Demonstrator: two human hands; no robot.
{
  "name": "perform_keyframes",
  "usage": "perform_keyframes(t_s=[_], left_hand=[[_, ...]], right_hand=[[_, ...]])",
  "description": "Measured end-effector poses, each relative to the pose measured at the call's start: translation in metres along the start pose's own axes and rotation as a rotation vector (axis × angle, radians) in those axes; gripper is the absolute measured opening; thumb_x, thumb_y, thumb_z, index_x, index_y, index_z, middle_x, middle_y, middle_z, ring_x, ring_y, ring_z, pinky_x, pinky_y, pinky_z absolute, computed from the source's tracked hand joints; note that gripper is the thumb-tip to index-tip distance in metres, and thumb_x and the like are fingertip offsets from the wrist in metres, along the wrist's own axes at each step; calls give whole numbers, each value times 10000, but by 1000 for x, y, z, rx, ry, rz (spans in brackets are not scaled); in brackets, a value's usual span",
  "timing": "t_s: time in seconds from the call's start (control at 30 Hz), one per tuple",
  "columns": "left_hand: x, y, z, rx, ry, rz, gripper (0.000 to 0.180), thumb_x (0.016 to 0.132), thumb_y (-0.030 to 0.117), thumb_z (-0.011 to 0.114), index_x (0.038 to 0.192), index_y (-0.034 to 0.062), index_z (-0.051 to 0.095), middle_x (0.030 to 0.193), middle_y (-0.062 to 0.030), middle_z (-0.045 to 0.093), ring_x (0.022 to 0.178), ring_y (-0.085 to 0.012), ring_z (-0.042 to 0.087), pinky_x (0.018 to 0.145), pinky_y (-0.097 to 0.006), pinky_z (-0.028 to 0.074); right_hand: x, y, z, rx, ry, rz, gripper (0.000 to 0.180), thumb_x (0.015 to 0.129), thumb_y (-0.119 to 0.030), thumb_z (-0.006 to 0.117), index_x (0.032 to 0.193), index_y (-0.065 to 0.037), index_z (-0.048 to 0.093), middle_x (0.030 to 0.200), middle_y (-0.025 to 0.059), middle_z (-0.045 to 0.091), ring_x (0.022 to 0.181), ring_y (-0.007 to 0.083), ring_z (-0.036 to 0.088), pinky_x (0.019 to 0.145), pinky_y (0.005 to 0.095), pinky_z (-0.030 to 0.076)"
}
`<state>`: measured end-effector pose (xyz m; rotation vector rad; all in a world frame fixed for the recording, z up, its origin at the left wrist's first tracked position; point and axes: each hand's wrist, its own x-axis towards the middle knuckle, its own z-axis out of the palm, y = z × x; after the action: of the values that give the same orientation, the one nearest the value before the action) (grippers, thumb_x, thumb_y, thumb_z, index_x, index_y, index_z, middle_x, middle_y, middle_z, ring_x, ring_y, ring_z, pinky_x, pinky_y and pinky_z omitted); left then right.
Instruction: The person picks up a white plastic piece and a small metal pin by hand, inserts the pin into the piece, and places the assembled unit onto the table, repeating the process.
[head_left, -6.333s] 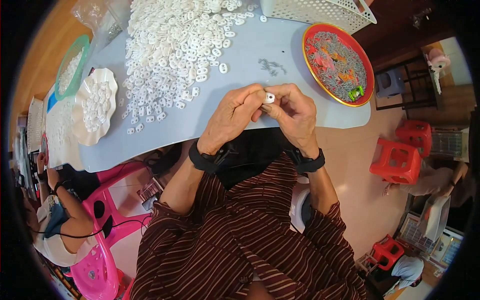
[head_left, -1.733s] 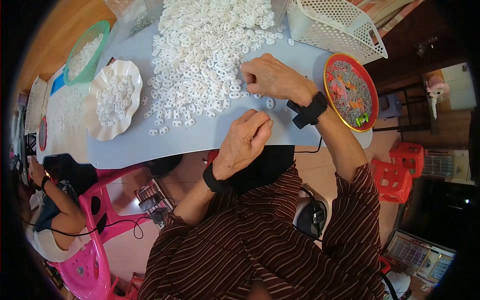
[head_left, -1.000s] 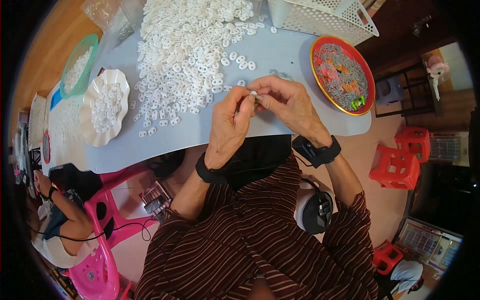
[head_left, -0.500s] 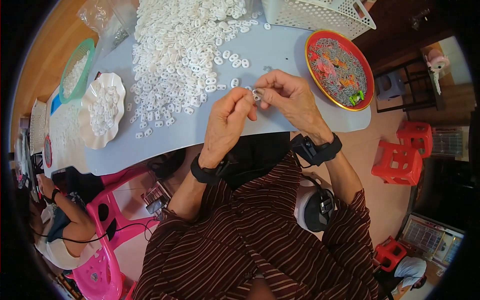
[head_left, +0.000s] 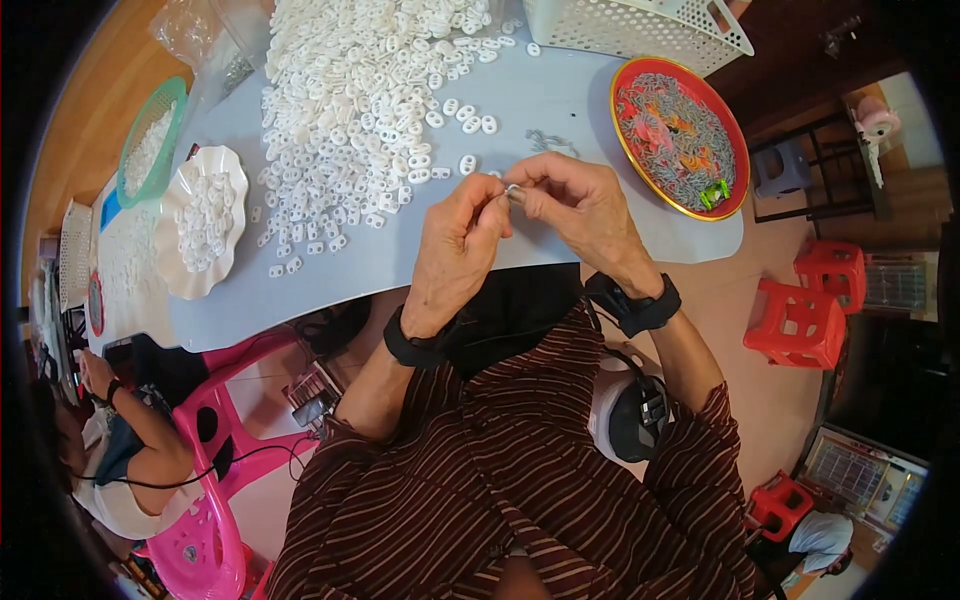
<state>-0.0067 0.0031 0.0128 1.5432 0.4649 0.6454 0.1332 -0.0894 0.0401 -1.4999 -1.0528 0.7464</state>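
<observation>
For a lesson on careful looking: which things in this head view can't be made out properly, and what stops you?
- Small piece pinched between left hand and right hand: too small, fingertips cover it.
- White basket: cut off by top edge.
- Contents of red tray: too small to identify.
- Person at lower left: bent and darkened by fisheye rim.

Head camera looks steeply down on the table (head_left: 560, 110).

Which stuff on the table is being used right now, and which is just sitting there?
In use:
left hand
right hand
small white piece pinched between both hands
heap of white pieces
red tray of grey metal bits

Just lying about:
white basket
scalloped white dish
green basket
red stool
</observation>
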Motion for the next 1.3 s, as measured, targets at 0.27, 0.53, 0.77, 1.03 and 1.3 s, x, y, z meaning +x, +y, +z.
perform_keyframes(t_s=[0.27, 0.53, 0.77, 1.03, 1.3], left_hand=[[-6, 2, 0, -122, -39, -54, 102, 946, 87, 514, 952, 8, 578, 726, -2, 570, 680, -44, 487, 609, -196, 386], [-9, 0, 0, -49, -70, -49, 115, 952, 107, 516, 935, 14, 583, 676, 12, 560, 634, -39, 449, 567, -203, 361], [-9, -5, 1, -43, -77, -25, 117, 929, 114, 532, 895, 10, 575, 622, 4, 541, 597, -47, 447, 556, -218, 362], [-11, 2, 0, -4, -113, -54, 106, 934, 78, 519, 899, 1, 581, 654, 15, 545, 636, -48, 488, 616, -209, 402], [-13, 1, -2, -17, -112, -21, 106, 930, 88, 534, 889, -2, 572, 642, 10, 523, 615, -51, 464, 574, -212, 383]], right_hand=[[-16, 7, 16, 133, 104, 19, 80, 887, -42, 626, 939, 18, 637, 752, 4, 622, 638, 42, 511, 571, 195, 424], [-27, 9, 19, 132, 149, 9, 70, 903, -56, 614, 906, 13, 628, 728, 4, 616, 624, 43, 513, 550, 195, 419], [-5, -4, -24, -406, 244, -25, 67, 820, -20, 641, 878, 11, 650, 703, 74, 630, 586, 107, 549, 544, 260, 433], [31, -3, -35, -804, 51, -304, 80, 810, -59, 608, 854, -2, 643, 774, 142, 623, 687, 334, 601, 630, 404, 479], [38, -2, -28, -1012, -83, -265, 85, 821, -90, 598, 822, -11, 628, 779, 151, 568, 708, 352, 594, 651, 446, 478]])
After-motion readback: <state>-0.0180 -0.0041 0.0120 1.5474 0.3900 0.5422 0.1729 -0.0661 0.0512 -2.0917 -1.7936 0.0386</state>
